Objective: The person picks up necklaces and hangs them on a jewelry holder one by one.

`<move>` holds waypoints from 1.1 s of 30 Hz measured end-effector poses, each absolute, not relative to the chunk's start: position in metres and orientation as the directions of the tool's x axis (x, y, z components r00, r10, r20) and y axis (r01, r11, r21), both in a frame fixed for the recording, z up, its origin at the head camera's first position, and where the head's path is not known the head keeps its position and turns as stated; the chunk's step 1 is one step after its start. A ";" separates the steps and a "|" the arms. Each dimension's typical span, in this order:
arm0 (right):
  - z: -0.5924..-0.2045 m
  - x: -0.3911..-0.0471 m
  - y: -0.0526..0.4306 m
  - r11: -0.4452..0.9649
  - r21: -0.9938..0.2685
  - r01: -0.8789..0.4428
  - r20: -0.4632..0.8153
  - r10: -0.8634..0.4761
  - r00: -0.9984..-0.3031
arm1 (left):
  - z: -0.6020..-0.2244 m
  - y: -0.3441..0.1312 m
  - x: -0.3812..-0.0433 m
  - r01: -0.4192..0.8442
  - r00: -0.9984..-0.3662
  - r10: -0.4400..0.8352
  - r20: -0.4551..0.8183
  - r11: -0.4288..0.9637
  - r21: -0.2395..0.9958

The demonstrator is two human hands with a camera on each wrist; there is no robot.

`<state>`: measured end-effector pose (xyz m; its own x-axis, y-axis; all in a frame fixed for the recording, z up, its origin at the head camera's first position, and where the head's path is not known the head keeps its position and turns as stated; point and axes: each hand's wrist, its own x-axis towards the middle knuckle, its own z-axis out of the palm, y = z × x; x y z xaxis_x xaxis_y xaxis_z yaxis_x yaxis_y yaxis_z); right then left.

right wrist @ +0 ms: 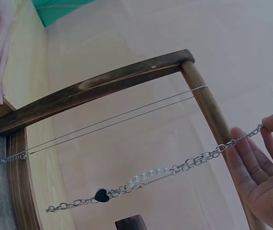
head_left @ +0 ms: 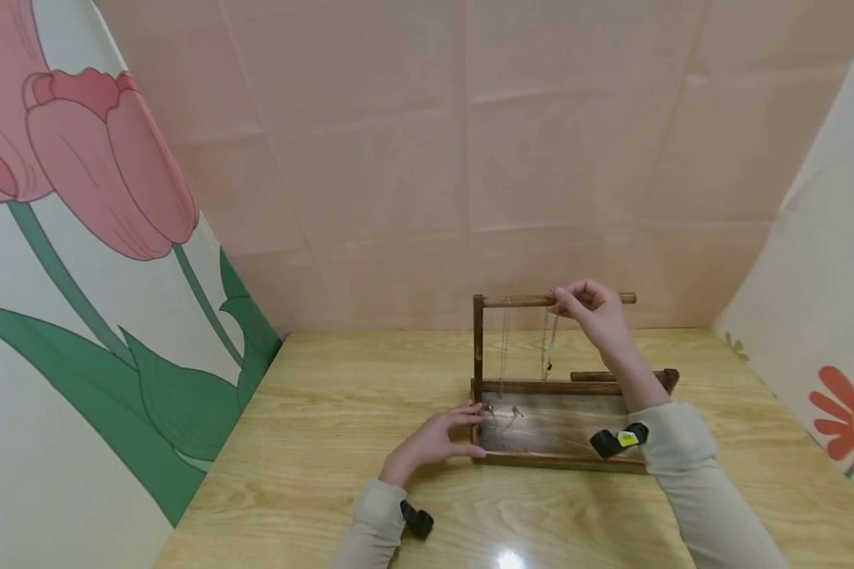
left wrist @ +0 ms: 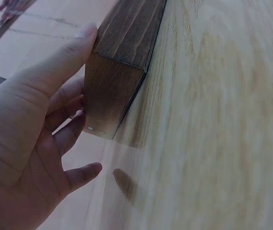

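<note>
My left hand (head_left: 437, 437), fingers relaxed, braced the wooden stand (head_left: 478, 348) at centre frame; my right hand (head_left: 592, 310) apparently pinched the chain (right wrist: 174, 170) over its bar.

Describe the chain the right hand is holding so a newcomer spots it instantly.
On the table stands a dark wooden jewellery stand. From its top rod hangs the chunky chain pinched by the right hand. Unlike the thin plain chain beside it, it has pearls and a black heart.

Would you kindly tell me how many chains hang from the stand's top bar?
2: a thin chain near the left post, and a chunky chain with pearls and a black heart, pinched at the bar by the right hand. Others may be hidden.
</note>
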<state>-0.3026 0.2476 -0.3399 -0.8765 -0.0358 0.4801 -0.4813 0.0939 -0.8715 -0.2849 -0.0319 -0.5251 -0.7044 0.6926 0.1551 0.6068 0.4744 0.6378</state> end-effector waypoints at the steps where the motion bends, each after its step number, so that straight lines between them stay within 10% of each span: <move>1: -0.341 -0.302 0.248 0.104 -0.873 -0.477 0.476 -0.032 -0.879 | -0.525 -0.032 -0.285 0.607 -0.705 0.692 0.154 0.476 0.636; 33: -0.368 -0.295 0.247 0.105 -0.870 -0.482 0.481 -0.042 -0.876 | -0.528 -0.030 -0.284 0.606 -0.707 0.689 0.156 0.478 0.636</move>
